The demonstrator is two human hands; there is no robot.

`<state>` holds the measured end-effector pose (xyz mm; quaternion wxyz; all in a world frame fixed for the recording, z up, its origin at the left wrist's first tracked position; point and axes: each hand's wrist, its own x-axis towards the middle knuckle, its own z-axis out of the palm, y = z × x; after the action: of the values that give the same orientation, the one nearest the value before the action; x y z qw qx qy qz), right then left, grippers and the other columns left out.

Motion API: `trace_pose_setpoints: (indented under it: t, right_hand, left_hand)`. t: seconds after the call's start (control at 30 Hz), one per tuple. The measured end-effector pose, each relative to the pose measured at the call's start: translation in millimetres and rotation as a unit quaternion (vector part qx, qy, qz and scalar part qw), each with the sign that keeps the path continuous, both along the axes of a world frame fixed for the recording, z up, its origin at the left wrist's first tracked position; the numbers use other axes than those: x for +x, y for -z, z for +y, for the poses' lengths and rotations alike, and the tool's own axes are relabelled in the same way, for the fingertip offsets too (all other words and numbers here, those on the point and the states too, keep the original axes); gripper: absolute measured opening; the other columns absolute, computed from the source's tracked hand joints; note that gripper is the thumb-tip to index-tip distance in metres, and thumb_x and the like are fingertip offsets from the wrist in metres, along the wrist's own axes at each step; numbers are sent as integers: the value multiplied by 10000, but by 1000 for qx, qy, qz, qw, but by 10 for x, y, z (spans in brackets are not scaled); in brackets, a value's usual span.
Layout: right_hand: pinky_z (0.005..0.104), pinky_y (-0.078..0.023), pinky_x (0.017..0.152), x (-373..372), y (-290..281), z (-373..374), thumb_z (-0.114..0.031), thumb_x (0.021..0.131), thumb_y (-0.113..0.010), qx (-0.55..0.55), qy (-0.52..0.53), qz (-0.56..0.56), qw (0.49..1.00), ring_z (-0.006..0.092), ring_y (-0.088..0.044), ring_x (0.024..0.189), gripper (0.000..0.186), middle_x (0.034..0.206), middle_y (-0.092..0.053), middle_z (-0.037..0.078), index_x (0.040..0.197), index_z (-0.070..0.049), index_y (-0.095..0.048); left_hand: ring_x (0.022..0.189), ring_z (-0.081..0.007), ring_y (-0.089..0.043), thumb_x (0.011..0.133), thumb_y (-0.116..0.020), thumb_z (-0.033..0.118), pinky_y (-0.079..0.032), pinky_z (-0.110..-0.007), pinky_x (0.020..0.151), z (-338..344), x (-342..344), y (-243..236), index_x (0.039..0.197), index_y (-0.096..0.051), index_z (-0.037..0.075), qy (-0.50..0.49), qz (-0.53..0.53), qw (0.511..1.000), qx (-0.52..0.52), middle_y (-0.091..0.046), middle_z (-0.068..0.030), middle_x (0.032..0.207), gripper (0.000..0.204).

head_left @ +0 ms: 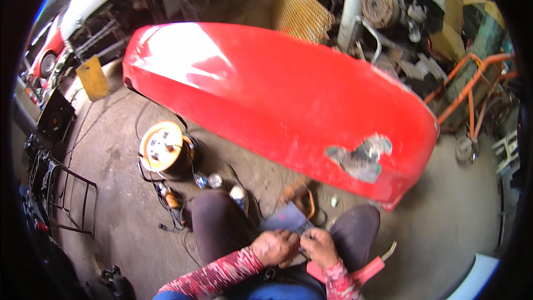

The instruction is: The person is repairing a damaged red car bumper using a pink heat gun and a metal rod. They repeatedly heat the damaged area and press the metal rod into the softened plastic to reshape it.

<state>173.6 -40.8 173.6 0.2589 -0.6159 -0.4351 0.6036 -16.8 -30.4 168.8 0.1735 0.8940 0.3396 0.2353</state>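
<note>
Both my hands are closed on a bluish-grey sheet, possibly sandpaper, held low between my knees. My left hand pinches its near edge, and my right hand grips close beside it at the right; some fingertips are hidden. Beyond my knees lies a large red car panel, like a bonnet, with a bare grey patch near its right end. A flat red thing with a bent brass-coloured tip shows beside my right forearm. An orange-brown tool rests on the floor past the sheet.
An orange cable reel stands at the left, near a corded orange-and-black power tool and small containers. A black metal frame lies further left. Car parts and an orange tubular frame crowd the back right.
</note>
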Motion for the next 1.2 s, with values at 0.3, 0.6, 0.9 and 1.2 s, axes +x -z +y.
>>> trace_pose_setpoints:
  t: [0.3,0.6,0.9,1.2]
  right_hand:
    - [220,-369,411,32,-134,-40,-149,927,-655,-88,55,130,986,60,-484,472,156,632,-564,-9,821,-38,-629]
    - [233,-374,409,99,-37,6,-175,935,-650,-120,31,160,979,76,-494,476,173,628,-574,11,832,-38,-626]
    - [240,-397,423,45,-103,44,-200,936,-641,-101,20,161,982,91,-504,458,183,610,-571,16,846,-42,-625]
    - [206,-433,500,-27,-124,25,-180,991,-598,8,50,119,992,42,-534,552,170,675,-565,-28,880,-54,-625]
  left_hand:
    - [659,-337,-643,871,-662,186,-532,-434,580,-19,12,136,903,-569,34,13,-24,995,-96,-599,-136,753,182]
    - [608,-364,-635,879,-670,225,-515,-460,525,-6,2,89,919,-584,34,7,-18,991,-136,-605,-154,732,213]
    - [606,-364,-641,890,-658,224,-516,-453,514,12,-35,47,928,-581,44,-2,0,993,-114,-617,-155,726,200]
    - [735,-226,-643,914,-662,185,-528,-392,702,133,-84,-33,990,-634,-10,-97,-229,899,-361,-647,-169,811,211]
